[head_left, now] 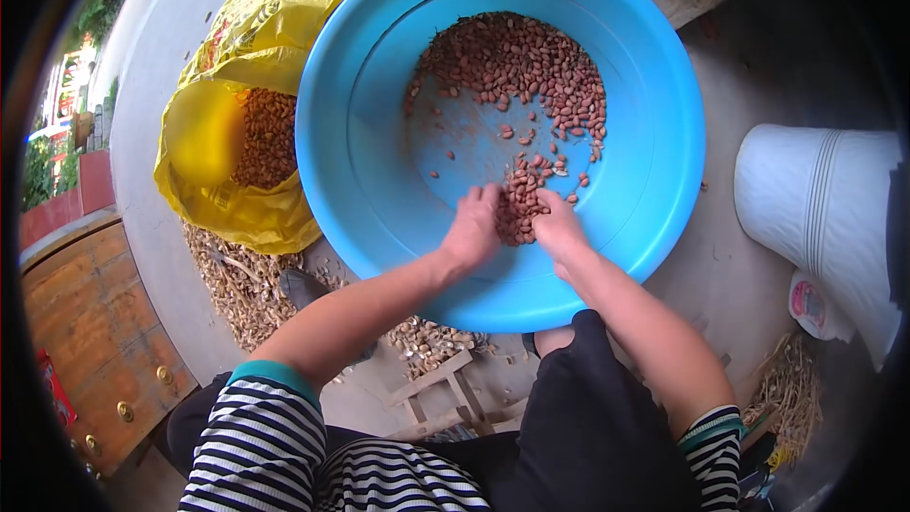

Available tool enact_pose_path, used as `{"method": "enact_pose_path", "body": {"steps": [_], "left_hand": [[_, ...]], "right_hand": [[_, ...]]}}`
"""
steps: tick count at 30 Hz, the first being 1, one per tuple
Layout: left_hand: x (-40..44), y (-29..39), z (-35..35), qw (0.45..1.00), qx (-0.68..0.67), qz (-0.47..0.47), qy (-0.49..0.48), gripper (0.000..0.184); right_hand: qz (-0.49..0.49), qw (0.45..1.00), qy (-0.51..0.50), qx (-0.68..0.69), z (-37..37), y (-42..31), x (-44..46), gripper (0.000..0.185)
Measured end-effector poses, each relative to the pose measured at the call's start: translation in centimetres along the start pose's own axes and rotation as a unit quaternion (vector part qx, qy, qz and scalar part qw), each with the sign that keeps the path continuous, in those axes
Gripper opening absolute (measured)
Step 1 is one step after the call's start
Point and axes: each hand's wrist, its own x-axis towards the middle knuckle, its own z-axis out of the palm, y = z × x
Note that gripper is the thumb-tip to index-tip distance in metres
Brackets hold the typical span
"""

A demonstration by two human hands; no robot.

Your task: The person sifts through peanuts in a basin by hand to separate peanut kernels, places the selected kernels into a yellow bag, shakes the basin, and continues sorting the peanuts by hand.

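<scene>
While pale floor [152,256] runs under everything, a blue basin [645,133] takes up most of the view, round and wide-rimmed. Person in dark trousers [597,417] and striped top [389,479] at its near edge, both bare forearms reaching in over that rim. Yellow bag [275,19] just beside the basin's left rim, mouth open, orange-brown pieces [268,137] inside; contact with the rim cannot be told. Wooden chest [95,294] on the left edge of the floor, round metal fittings on its front. Large white container [796,190] well off the basin's right rim; bucket or sack, unclear. Pale dry shells [227,275] strewn on the floor below the bag and by the basin's near left edge. Wooden frame [445,389] near the same edge, partly hidden by the trousers.

Reddish kernels, peanuts by their look, lie on the basin's bottom: main spread [512,52] along the far edge and down the right. Left hand [471,228] and right hand [561,228] work toward the near edge, fingers half-curled around a small heap [519,204] between them; whether either grips any kernels, cannot tell. Smallest: single kernels [434,173] on the bare bottom, left of the spread.
</scene>
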Motion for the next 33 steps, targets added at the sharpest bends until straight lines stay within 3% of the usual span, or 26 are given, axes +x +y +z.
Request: {"method": "enact_pose_path", "body": {"steps": [3,5,9,11,12,13,15,17,19,20,21,23,25,27,32,33], "left_hand": [[-0.5,-0.1,0.3,0.997,-0.042,0.052,-0.038,0.049],[-0.9,0.6,-1.0,0.999,0.002,-0.029,0.019,0.045],[-0.4,-1.1,1.1,0.993,0.009,-0.121,0.013,0.035],[0.2,-0.6,3.2,0.977,-0.11,-0.174,0.05,0.03],[0.3,-0.2,4.2,0.97,-0.15,-0.174,0.082,0.031],[0.7,0.4,4.9,0.961,-0.167,-0.199,0.091,0.035],[0.8,2.2,4.9,0.937,-0.264,-0.215,0.079,0.03],[1.2,3.5,4.3,0.919,-0.312,-0.222,0.096,0.026],[1.0,4.3,3.7,0.796,-0.543,-0.258,0.065,0.028],[1.2,3.7,3.8,0.751,-0.602,-0.269,0.032,0.026],[1.2,3.3,3.8,0.75,-0.604,-0.269,0.031,0.026],[1.4,2.4,3.4,0.659,-0.709,-0.247,-0.046,0.023],[1.2,3.1,1.1,0.656,-0.708,-0.257,-0.06,0.022],[1.1,3.3,-0.3,0.635,-0.727,-0.221,-0.136,0.022],[0.1,4.3,-3.6,0.639,-0.714,-0.253,-0.134,0.023],[0.0,3.5,-3.8,0.615,-0.737,-0.23,-0.161,0.023]], "right_hand": [[0.004,1.0,-0.009,0.012,-0.3,-1.5,-2.0,0.056],[-0.062,0.99,0.125,-0.025,-0.7,-0.4,-1.4,0.045],[-0.045,0.989,0.131,-0.041,-0.2,-0.5,-0.9,0.042],[-0.012,0.996,0.073,-0.041,0.7,0.0,-0.2,0.049],[-0.032,0.986,0.155,-0.061,2.0,0.4,-0.5,0.039],[-0.037,0.985,0.155,-0.062,2.3,1.0,-0.3,0.039],[0.003,0.987,-0.002,0.161,2.7,1.8,0.2,0.031],[0.029,0.98,-0.006,0.198,2.9,0.8,-0.9,0.028],[-0.023,0.981,0.031,0.188,2.9,0.7,-1.7,0.028],[-0.054,0.987,-0.02,0.15,2.3,0.6,-1.9,0.03],[-0.055,0.987,-0.018,0.148,1.5,0.4,-2.2,0.03],[-0.056,0.985,-0.121,0.109,-0.2,-2.5,-4.6,0.033],[-0.069,0.986,-0.112,0.102,-1.4,-5.3,-7.3,0.034],[-0.08,0.987,-0.103,0.094,-2.2,-6.5,-8.7,0.036],[-0.115,0.963,-0.043,0.238,-3.8,-6.2,-8.9,0.033],[-0.106,0.956,-0.032,0.271,-3.8,-5.8,-8.6,0.032]]}}
